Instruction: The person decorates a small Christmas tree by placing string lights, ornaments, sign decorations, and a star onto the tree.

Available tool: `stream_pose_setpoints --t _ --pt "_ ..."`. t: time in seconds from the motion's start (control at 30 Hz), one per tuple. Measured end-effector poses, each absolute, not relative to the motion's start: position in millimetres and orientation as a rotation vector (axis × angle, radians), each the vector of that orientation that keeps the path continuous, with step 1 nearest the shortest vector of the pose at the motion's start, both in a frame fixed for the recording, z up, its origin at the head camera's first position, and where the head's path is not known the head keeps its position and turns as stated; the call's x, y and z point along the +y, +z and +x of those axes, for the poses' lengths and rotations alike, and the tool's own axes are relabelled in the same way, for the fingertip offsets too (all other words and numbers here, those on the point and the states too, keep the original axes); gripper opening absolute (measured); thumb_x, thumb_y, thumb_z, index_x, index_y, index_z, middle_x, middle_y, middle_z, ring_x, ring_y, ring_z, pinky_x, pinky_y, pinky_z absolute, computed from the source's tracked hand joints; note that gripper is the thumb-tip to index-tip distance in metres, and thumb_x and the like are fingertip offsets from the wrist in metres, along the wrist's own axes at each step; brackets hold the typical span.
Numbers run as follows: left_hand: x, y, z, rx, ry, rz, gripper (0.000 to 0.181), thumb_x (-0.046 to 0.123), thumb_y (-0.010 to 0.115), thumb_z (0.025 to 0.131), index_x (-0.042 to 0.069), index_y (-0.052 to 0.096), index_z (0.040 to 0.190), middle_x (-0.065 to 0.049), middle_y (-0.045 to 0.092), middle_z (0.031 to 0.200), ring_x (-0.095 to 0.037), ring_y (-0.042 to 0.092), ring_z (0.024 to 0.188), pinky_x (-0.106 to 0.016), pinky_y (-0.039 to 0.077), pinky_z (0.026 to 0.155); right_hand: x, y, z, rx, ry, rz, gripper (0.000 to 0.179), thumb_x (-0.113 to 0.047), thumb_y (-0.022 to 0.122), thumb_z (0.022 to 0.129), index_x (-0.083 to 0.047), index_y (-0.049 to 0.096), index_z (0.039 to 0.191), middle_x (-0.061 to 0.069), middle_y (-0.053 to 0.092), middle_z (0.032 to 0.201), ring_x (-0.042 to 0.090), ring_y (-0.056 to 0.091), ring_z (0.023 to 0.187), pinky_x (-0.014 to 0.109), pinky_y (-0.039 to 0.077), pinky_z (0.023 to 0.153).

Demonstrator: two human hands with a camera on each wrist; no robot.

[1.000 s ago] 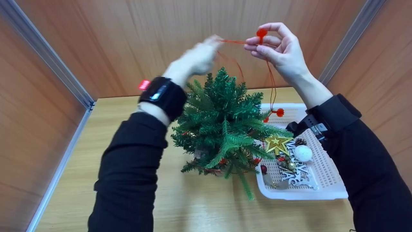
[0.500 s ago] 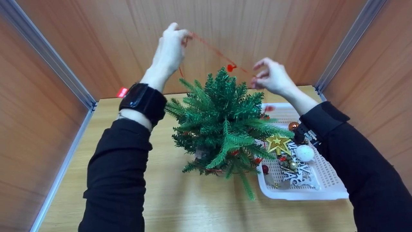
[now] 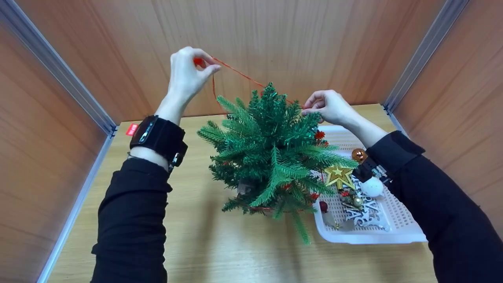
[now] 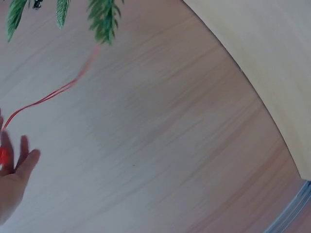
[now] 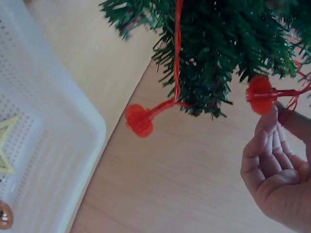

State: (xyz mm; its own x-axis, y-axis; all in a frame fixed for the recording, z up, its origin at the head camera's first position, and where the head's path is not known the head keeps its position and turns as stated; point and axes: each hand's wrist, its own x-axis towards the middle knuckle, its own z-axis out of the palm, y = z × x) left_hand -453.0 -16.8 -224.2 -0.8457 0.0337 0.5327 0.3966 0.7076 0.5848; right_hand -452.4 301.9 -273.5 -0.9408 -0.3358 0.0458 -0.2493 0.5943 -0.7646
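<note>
A small green artificial Christmas tree (image 3: 271, 145) stands in the middle of the head view. Behind its top runs a red light string (image 3: 237, 72), made of thin wire with flower-shaped heads. My left hand (image 3: 186, 74), up at the tree's back left, pinches the string between thumb and finger; a red head shows in the palm. On the far right side, my right hand (image 3: 330, 105) pinches the string close to the branches. The right wrist view has one flower head (image 5: 261, 94) at those fingertips and another flower head (image 5: 141, 121) hanging by a branch.
Right of the tree sits a white perforated basket (image 3: 373, 238), overlapped by branches. In it lie a gold star (image 3: 338, 176), a white ball (image 3: 372, 187), a copper ball (image 3: 359, 155) and silver letters (image 3: 365, 210). Wooden panels (image 3: 251, 35) enclose the table (image 3: 133, 220).
My left hand has swung left across the tree's top, drawing the string along behind it. My right hand has come down to the right branches, and the string now passes behind the treetop.
</note>
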Motion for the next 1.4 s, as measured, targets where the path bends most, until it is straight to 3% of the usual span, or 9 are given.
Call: stream_pose_setpoints --t 0.1,0.23,0.37,0.5,0.63,0.9,1.03,1.2,1.4 --pt "-14.9 -228.1 -453.6 -2.253 -1.001 -0.337 0.023 0.018 0.07 0.076 -0.003 0.061 0.08 -0.006 0.052 0.079 -0.016 0.048 0.075 -0.018 0.038 0.066 303.2 -273.8 -452.3 2.67 -1.316 -0.552 0.017 -0.012 0.068 0.078 0.001 0.059 0.085 -0.003 0.059 0.059 0.006 0.049 0.054 0.019 0.04 0.049" --pt "-13.1 -233.0 -455.0 -2.181 -1.015 -0.338 0.013 0.004 0.065 0.078 -0.004 0.055 0.08 -0.001 0.043 0.077 -0.014 0.047 0.075 -0.017 0.044 0.066 306.7 -276.6 -453.4 2.638 -1.343 -0.627 0.017 -0.01 0.069 0.077 0.003 0.059 0.084 -0.003 0.061 0.062 0.006 0.052 0.055 0.019 0.04 0.055" --pt "-16.2 -236.4 -454.3 -2.303 -1.033 -0.364 0.009 -0.004 0.058 0.08 -0.003 0.054 0.089 -0.002 0.04 0.081 -0.014 0.045 0.077 -0.019 0.045 0.066 309.9 -280.5 -452.7 2.628 -1.32 -0.629 0.016 -0.01 0.068 0.078 0.003 0.06 0.082 -0.003 0.061 0.062 0.005 0.05 0.051 0.018 0.039 0.046" --pt "-26.6 -234.0 -449.1 -2.493 -1.052 -0.383 0.019 -0.001 0.061 0.081 -0.001 0.056 0.099 -0.005 0.044 0.087 -0.016 0.047 0.08 -0.02 0.043 0.069 313.2 -283.5 -452.1 2.605 -1.315 -0.593 0.004 0.005 0.06 0.079 0.003 0.06 0.083 -0.002 0.06 0.062 0.006 0.05 0.049 0.017 0.041 0.043" --pt "-38.8 -223.4 -437.8 -2.619 -1.052 -0.342 0.021 0.007 0.062 0.082 0.002 0.06 0.103 -0.009 0.053 0.095 -0.016 0.05 0.079 -0.018 0.043 0.061 316.9 -285.2 -450.7 2.569 -1.36 -0.59 0.016 0.015 0.05 0.078 0.003 0.059 0.084 -0.001 0.061 0.066 0.008 0.054 0.051 0.017 0.044 0.045" --pt "-48.4 -196.0 -400.1 -2.704 -1.011 -0.268 0.024 0.014 0.06 0.084 0.006 0.064 0.106 -0.011 0.062 0.096 -0.015 0.054 0.069 -0.015 0.045 0.056 330.7 -282.1 -442.4 2.507 -1.507 -0.618 0.004 -0.002 0.056 0.085 -0.001 0.059 0.084 0.0 0.061 0.064 0.009 0.056 0.053 0.018 0.048 0.05" --pt "-47.4 -185.4 -377.6 -2.715 -0.999 -0.29 0.024 0.017 0.061 0.084 0.005 0.065 0.104 -0.013 0.062 0.091 -0.014 0.056 0.062 -0.014 0.046 0.055 340.9 -279.1 -433.3 2.502 -1.605 -0.668 0.012 -0.013 0.06 0.085 -0.001 0.06 0.084 0.003 0.063 0.067 0.011 0.058 0.055 0.019 0.049 0.052" --pt "-40.3 -180.4 -352.7 -2.722 -1.15 -0.34 0.022 0.019 0.063 0.083 0.003 0.066 0.098 -0.013 0.062 0.078 -0.015 0.059 0.056 -0.018 0.049 0.053 349.1 -272.8 -413.5 2.659 -1.63 -0.77 0.019 -0.013 0.06 0.085 0.006 0.059 0.087 0.004 0.064 0.07 0.014 0.06 0.057 0.02 0.049 0.053" --pt "-23.7 -190.3 -337.6 -2.674 -1.702 -0.42 0.022 0.015 0.066 0.08 -0.003 0.064 0.092 -0.015 0.063 0.075 -0.021 0.061 0.059 -0.029 0.053 0.055 345.2 -259.3 -370.6 2.907 -1.732 -0.926 0.01 0.0 0.059 0.083 0.009 0.059 0.085 0.01 0.063 0.071 0.014 0.058 0.059 0.016 0.047 0.055"
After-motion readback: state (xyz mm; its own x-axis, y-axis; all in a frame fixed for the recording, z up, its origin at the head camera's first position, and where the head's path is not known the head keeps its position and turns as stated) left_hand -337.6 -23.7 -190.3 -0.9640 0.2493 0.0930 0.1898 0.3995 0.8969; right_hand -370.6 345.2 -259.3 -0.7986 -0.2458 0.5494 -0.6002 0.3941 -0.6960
